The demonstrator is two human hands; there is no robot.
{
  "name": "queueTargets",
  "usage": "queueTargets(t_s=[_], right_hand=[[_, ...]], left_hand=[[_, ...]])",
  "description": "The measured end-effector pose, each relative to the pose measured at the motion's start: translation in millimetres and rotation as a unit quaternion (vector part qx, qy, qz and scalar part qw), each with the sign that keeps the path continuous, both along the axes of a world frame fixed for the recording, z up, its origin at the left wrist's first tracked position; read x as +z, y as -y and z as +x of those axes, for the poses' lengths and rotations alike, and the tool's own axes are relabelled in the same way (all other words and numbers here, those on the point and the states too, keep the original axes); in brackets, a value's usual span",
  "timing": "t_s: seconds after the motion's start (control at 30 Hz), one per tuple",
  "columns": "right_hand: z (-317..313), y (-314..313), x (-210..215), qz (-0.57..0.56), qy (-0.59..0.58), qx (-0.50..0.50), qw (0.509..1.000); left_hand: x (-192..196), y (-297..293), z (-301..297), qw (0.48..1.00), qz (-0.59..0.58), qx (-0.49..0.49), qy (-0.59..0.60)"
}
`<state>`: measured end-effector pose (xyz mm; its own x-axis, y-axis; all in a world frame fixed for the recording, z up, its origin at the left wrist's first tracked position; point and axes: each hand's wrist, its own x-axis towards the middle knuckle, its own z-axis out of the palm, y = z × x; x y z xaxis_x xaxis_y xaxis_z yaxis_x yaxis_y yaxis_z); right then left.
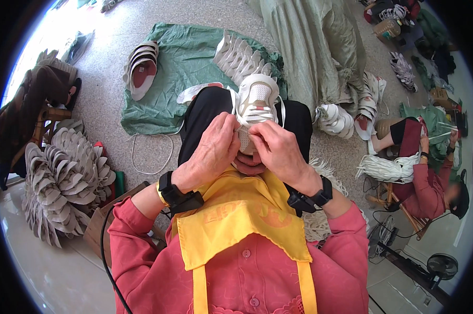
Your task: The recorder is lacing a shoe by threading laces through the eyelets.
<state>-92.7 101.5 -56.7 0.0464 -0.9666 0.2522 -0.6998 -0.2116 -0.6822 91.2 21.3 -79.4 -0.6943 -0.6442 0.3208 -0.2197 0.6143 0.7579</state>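
Note:
A white and beige sneaker (261, 93) rests between my knees, toe pointing away from me. A white shoelace (234, 100) runs through its eyelets, with loose loops at both sides of the shoe. My left hand (214, 146) is closed in a pinch at the left side of the lacing. From the right, my right hand (285, 154) pinches over the tongue, close to the left fingertips. Both appear to grip the lace, though the fingers partly cover it. The reddish inside of the shoe opening (249, 163) shows below my hands.
A green sheet (168, 99) lies ahead, bearing stacked shoe uppers (142, 70) and a row of others (241, 57). Piled grey-beige pieces (69, 178) stand at left. A large sack (320, 47) and white laces (323, 222) are at right, where another person (430, 183) sits.

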Motion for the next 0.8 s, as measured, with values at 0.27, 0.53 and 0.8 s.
queueTargets(t_s=[0.27, 0.53, 0.8], right_hand=[[7, 16, -10, 0.018, -0.078, 0.001, 0.997], [-20, -1, 38, 0.122, 0.044, -0.011, 0.992], [-48, -73, 119, 0.178, 0.268, 0.006, 0.947]], left_hand=[[-3, 2, 0, 1.0, -0.001, 0.002, -0.01], [6, 3, 1, 0.997, 0.072, 0.024, -0.001], [8, 3, 0, 0.999, 0.051, 0.018, 0.0]])
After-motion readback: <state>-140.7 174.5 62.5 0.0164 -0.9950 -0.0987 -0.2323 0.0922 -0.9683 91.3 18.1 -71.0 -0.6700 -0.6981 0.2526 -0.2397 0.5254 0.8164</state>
